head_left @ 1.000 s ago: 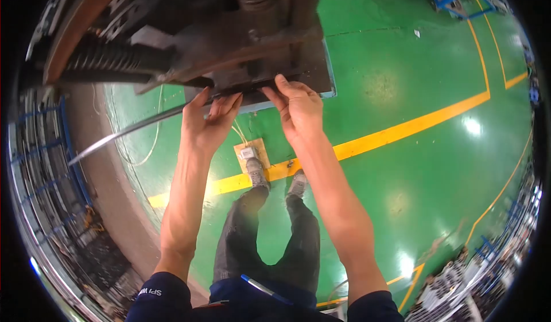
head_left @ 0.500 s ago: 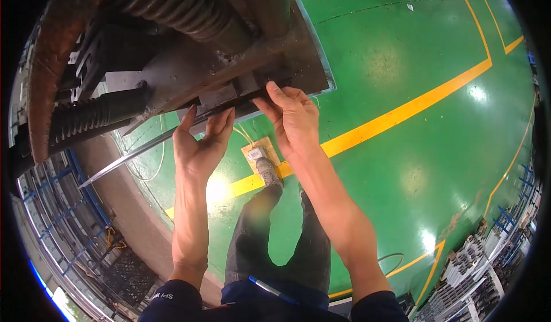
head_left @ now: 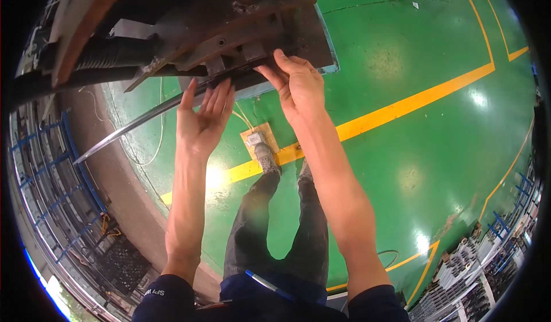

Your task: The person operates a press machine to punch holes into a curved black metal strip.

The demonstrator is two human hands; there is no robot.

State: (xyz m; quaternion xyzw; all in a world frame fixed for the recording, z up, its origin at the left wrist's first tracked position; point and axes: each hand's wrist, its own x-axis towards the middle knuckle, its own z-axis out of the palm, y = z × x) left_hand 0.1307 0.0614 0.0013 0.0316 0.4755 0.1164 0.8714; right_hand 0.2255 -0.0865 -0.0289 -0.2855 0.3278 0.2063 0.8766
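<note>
A long, thin metal bar (head_left: 123,131) slants from the lower left up to a dark, greasy press-like machine (head_left: 241,21). My left hand (head_left: 201,121) supports the bar near the machine's edge, thumb on the left and fingers stretched up against it. To the right, my right hand (head_left: 303,90) grips the bar's far part by the machine, thumb above and index finger below. The bar's far end is dark and partly hidden by the machine and my fingers. Beneath it, my shoe (head_left: 266,158) rests at a small grey pedal box (head_left: 255,139) on a wooden board (head_left: 268,134).
A coiled spring (head_left: 106,58) and rusty steel parts flank the machine on the left. Yellow lines (head_left: 413,104) cross the green floor (head_left: 402,167). Racks of long metal stock (head_left: 43,190) stand at left, and stacked metal parts (head_left: 459,270) lie at lower right. A cable (head_left: 158,144) loops on the floor.
The machine appears higher in view, and both hands have shifted up with the bar. My left fingers are straighter. The second shoe now shows.
</note>
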